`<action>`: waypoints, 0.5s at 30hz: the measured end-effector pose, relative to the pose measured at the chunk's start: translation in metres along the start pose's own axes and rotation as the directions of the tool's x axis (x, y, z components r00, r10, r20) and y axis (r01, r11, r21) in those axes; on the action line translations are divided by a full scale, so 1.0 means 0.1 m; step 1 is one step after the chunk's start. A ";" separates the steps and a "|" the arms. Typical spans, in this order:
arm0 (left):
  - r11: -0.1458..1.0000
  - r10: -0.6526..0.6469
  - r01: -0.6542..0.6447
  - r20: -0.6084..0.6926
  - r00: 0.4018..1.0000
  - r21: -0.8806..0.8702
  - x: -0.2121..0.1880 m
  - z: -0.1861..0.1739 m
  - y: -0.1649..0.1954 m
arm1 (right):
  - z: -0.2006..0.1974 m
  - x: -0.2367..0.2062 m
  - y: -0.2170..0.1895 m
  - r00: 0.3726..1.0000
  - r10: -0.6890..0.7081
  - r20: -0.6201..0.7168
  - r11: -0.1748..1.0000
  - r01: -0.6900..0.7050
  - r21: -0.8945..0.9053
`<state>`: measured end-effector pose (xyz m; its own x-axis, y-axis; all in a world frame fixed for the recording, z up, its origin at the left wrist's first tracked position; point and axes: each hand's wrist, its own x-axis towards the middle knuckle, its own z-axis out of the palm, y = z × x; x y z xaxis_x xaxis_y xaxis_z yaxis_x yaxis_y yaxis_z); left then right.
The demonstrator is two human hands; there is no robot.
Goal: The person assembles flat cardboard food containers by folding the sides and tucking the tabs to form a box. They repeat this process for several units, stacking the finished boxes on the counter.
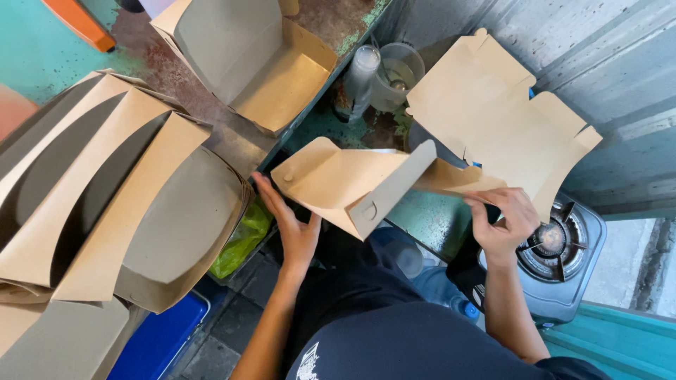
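Observation:
I hold a flat brown cardboard box blank (486,119) partly folded in front of me. My left hand (292,229) presses flat against the underside of its left flap, fingers spread. My right hand (503,222) pinches the lower edge of the right part of the blank between thumb and fingers. One side panel with a round tab stands folded up near the middle.
A stack of nested folded boxes (105,204) lies at the left. One assembled open box (260,63) sits on the worn bench at top. Clear plastic cups (394,70) stand behind. A gas stove burner (556,243) is at the right, a blue crate (158,338) below left.

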<state>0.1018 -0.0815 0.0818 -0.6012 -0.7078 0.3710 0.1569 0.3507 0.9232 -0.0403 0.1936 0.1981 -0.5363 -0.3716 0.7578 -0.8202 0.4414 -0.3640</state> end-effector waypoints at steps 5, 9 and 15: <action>0.615 -0.341 0.587 0.494 0.800 -0.526 -0.34 0.32 0.36 | 0.16 -0.21 -0.45 0.992 -0.120 -0.044 0.983 0.113 -0.148; 0.782 -0.038 0.268 0.386 0.922 -0.562 -0.27 0.39 0.68 | 0.40 -0.39 -0.83 0.989 -0.081 0.121 0.997 0.078 0.025; 0.793 -0.080 0.250 0.312 0.947 -0.555 0.09 0.41 0.86 | 0.62 -0.24 -0.97 0.966 -0.175 0.192 0.981 0.154 0.120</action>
<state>0.0777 -0.0323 0.1604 -0.8261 -0.5067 0.2467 0.4096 -0.2390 0.8804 0.0401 0.1090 0.1820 -0.4125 -0.5932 0.6913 -0.9109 0.2779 -0.3050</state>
